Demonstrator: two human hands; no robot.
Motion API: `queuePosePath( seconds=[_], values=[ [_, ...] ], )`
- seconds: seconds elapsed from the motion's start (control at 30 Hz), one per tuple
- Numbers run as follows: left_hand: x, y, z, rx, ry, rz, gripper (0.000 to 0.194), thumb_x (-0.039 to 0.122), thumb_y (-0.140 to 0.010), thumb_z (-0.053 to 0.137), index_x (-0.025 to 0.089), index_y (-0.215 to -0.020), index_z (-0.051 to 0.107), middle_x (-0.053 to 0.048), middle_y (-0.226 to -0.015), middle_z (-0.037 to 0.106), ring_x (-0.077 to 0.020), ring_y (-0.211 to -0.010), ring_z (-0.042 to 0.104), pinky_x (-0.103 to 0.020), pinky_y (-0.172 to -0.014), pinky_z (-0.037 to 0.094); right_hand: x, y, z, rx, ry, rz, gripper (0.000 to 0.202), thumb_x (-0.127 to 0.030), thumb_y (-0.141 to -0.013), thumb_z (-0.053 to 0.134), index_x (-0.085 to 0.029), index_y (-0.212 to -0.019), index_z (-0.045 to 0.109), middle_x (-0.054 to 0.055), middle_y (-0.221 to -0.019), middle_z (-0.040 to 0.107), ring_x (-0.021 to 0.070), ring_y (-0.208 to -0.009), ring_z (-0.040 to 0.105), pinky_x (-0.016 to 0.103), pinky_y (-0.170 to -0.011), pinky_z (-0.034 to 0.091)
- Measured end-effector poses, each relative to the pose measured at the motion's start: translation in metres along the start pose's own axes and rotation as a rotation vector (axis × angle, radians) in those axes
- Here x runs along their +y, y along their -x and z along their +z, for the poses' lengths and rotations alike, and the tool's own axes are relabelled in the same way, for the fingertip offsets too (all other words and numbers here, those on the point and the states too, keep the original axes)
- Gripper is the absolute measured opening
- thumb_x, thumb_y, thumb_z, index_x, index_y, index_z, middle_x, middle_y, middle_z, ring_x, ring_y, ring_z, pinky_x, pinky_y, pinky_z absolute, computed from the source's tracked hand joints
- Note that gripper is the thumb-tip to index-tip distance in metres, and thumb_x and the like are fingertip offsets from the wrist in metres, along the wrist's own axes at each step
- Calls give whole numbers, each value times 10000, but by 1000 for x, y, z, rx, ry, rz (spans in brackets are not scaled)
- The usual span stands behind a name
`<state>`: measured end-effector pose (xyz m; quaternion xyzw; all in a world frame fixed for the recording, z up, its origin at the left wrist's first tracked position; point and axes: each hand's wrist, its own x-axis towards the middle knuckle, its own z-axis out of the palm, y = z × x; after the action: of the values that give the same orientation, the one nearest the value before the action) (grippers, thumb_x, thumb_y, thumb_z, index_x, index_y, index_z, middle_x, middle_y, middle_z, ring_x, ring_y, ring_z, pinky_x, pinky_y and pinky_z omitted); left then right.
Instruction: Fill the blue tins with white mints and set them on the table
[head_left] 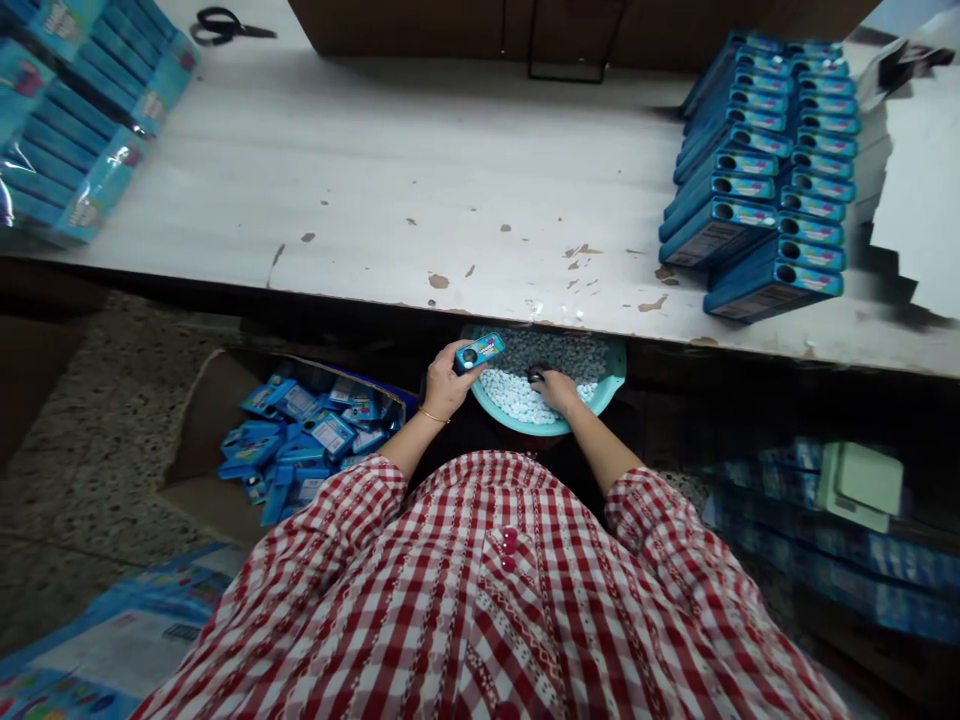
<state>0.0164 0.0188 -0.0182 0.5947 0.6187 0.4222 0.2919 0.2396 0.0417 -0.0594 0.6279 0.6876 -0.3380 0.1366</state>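
Observation:
Fingers of my left hand (445,385) are wrapped round a small blue box (480,352), held tilted over the left rim of a turquoise basin (616,372). The box shows a dark round spot on its narrow face. Many small white pieces (517,398) fill the basin. My right hand (556,390) is closed on a small dark object (535,374) among the pieces; its shape is mostly hidden. The table's edge shades the far part of the basin.
Blue boxes stand in two rows (750,190) on the white table (450,160). Wrapped packs (90,130) and scissors (225,27) lie left. A carton (195,440) of blue boxes sits below left; a pale green object (862,480) is at lower right.

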Motion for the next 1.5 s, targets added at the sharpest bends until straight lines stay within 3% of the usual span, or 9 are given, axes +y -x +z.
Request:
queuePosePath(
  seconds=[0.23,0.4,0.57,0.8,0.97,1.1,1.23,1.33,1.5],
  values=[
    [0,0,-5,32,23,-34,374,337,-708,704,160,-1023,605,-37,-944,679,-150,-834,633,-261,-793,500,29,11,-9,112,-359,-221,392,-251,-816,532,-117,-1183,560,66,-1006,650,149,-890,583,258,-786,448],
    [0,-2,0,18,16,-31,375,339,-712,701,164,-1029,601,-44,-961,676,-160,-856,635,-275,-813,501,37,45,-43,203,-615,-376,336,-286,-747,571,-142,-1048,600,-5,-765,591,143,-709,534,280,-682,439],
    [7,-1,20,-97,-30,55,338,252,-715,695,167,-1031,610,-74,-1039,666,-199,-967,623,-327,-898,481,23,81,-91,217,-433,-411,329,-327,-781,577,-164,-1062,628,32,-873,652,162,-781,572,286,-732,443],
    [15,2,38,-182,-103,138,347,221,-720,691,163,-1052,609,-83,-1075,665,-215,-1011,606,-356,-911,467,-32,110,-132,155,191,-243,321,-289,-834,538,-240,-1130,649,56,-1095,680,230,-1000,613,326,-838,445],
    [13,3,38,-184,-110,131,356,239,-718,700,170,-1055,608,-84,-1090,663,-220,-1015,605,-370,-923,459,-60,123,-139,148,445,-239,318,-301,-871,463,-217,-1122,639,107,-1083,668,260,-932,632,342,-747,467],
    [11,3,35,-172,-58,105,352,239,-710,707,175,-1042,610,-83,-1074,668,-219,-1001,611,-362,-906,467,-59,133,-144,199,493,-223,328,-305,-888,428,-209,-1139,618,120,-1059,659,235,-849,640,317,-694,451],
    [8,3,32,-163,29,27,357,286,-698,716,176,-1019,605,-59,-988,680,-190,-909,633,-318,-844,492,-37,131,-148,315,307,-199,350,-370,-839,531,-272,-1165,609,58,-1078,668,220,-903,618,303,-715,438],
    [6,2,30,-189,74,-56,368,319,-681,724,156,-988,602,-27,-861,678,-162,-780,633,-280,-749,505,-19,122,-144,381,90,-177,311,-392,-801,588,-281,-1087,644,20,-929,699,198,-839,619,286,-703,430],
    [10,3,28,-240,168,-9,399,289,-664,730,155,-1016,599,-45,-964,677,-172,-873,638,-290,-813,501,-12,104,-124,423,-106,-231,238,-351,-778,621,-221,-974,658,30,-877,686,184,-798,612,277,-686,439]
  ],
)
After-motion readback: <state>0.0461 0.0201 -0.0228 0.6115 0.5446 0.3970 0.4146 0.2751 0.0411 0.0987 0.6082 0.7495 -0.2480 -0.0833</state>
